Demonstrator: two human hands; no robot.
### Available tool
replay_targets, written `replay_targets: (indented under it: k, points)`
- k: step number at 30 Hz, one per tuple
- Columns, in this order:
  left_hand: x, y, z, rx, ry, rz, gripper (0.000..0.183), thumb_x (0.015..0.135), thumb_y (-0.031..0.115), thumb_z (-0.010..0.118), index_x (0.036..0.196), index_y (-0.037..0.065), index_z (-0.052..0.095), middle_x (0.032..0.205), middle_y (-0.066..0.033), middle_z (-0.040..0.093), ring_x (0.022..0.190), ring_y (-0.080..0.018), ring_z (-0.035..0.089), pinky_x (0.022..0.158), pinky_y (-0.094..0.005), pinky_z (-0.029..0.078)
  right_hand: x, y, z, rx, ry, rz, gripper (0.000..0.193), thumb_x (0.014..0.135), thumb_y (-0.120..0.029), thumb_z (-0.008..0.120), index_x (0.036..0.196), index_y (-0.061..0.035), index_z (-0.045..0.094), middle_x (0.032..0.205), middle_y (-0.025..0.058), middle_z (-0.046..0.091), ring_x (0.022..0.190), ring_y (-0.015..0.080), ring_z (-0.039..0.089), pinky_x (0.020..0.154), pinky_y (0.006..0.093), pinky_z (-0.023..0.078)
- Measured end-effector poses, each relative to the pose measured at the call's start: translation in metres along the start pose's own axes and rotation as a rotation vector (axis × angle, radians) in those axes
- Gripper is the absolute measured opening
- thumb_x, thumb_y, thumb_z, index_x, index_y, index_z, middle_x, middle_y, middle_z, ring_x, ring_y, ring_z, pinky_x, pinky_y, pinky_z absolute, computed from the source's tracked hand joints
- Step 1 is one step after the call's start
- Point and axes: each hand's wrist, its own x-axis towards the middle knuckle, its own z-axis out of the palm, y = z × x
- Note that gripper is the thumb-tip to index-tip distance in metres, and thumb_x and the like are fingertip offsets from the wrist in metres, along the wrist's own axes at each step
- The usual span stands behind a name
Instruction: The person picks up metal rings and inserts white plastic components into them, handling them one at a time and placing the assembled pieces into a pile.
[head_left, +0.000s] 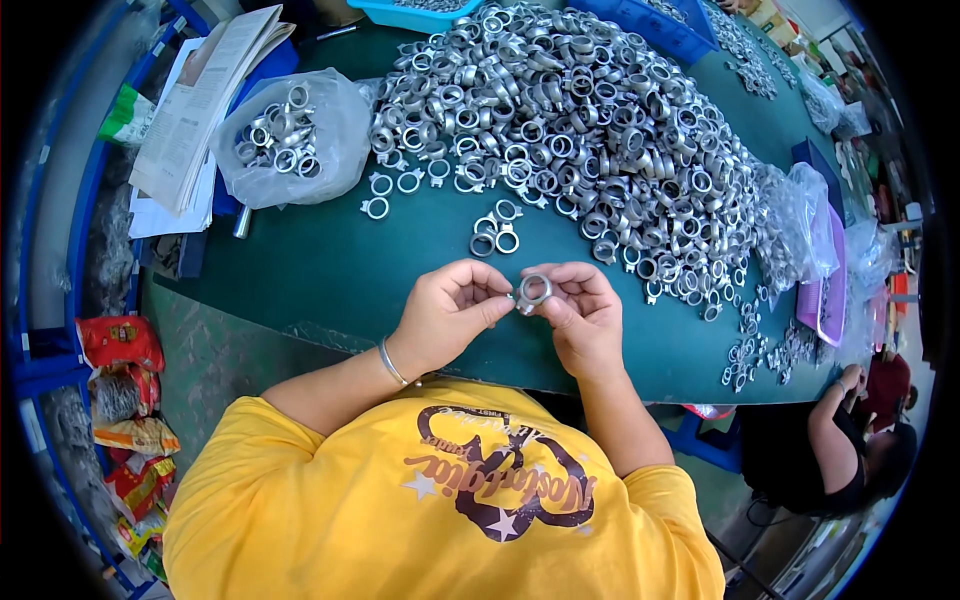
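Between the fingers of my right hand is a silvery metal ring clamp, held up over the near edge of the green table. My left hand pinches something tiny and pale against the clamp's left side; its kind is too small to make out. A few loose ring clamps lie on the table just beyond my hands. Behind them rises a large heap of the same ring clamps.
A clear plastic bag with several ring clamps stands at the left, beside stacked papers. Blue bins are at the back. A purple basket and plastic bags stand at the right, where another person sits.
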Motion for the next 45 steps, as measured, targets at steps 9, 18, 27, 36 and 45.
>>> replay_targets:
  k: [9, 18, 27, 36, 45]
  points:
    - [0.002, 0.0, -0.011, -0.584, 0.016, -0.395, 0.022, 0.093, 0.019, 0.048, 0.1, 0.001, 0.056, 0.081, -0.0054, 0.059, 0.071, -0.0134, 0.059, 0.059, -0.0243, 0.051, 0.022, -0.01, 0.013, -0.982, -0.148, -0.419, 0.015, 0.072, 0.003, 0.066, 0.086, -0.0011, 0.062, 0.092, 0.0112, 0.064, 0.085, 0.024, 0.061, 0.072, 0.0293, 0.048]
    - [-0.001, -0.006, -0.016, -0.365, 0.201, -0.215, 0.014, 0.086, 0.01, 0.058, 0.097, 0.002, 0.054, 0.075, -0.0024, 0.054, 0.061, -0.0088, 0.05, 0.051, -0.0195, 0.042, 0.067, 0.011, 0.016, -1.531, -0.076, -0.295, 0.016, 0.07, -0.014, 0.067, 0.081, -0.0021, 0.063, 0.078, 0.01, 0.06, 0.07, 0.0281, 0.058, 0.062, 0.0367, 0.048]
    - [0.0, 0.002, -0.013, 0.027, 0.094, -0.032, 0.009, 0.08, 0.003, 0.065, 0.088, 0.0, 0.062, 0.081, -0.003, 0.058, 0.062, -0.0061, 0.053, 0.052, -0.0168, 0.042, 0.038, -0.005, 0.022, -0.975, -0.129, -0.217, 0.015, 0.076, 0.003, 0.061, 0.09, 0.0, 0.064, 0.081, 0.0094, 0.062, 0.068, 0.0136, 0.06, 0.057, 0.0236, 0.048]
    - [0.001, -0.003, -0.012, 0.324, 0.073, 0.324, 0.008, 0.076, 0.0, 0.067, 0.084, 0.002, 0.064, 0.084, -0.004, 0.059, 0.069, -0.0083, 0.055, 0.056, -0.0188, 0.044, 0.029, -0.007, 0.009, -0.333, 0.01, 0.329, 0.026, 0.095, -0.02, 0.045, 0.105, 0.0024, 0.054, 0.077, 0.0049, 0.06, 0.063, 0.0101, 0.059, 0.054, 0.0204, 0.047]
    - [0.001, -0.003, -0.008, -0.276, 0.069, -0.183, 0.019, 0.088, 0.011, 0.054, 0.106, 0.002, 0.053, 0.09, -0.0062, 0.058, 0.074, -0.0116, 0.058, 0.053, -0.0208, 0.049, 0.021, -0.003, 0.008, -0.68, -0.178, -0.269, 0.022, 0.071, 0.006, 0.068, 0.09, -0.0014, 0.061, 0.097, 0.0112, 0.058, 0.095, 0.021, 0.056, 0.076, 0.0291, 0.049]
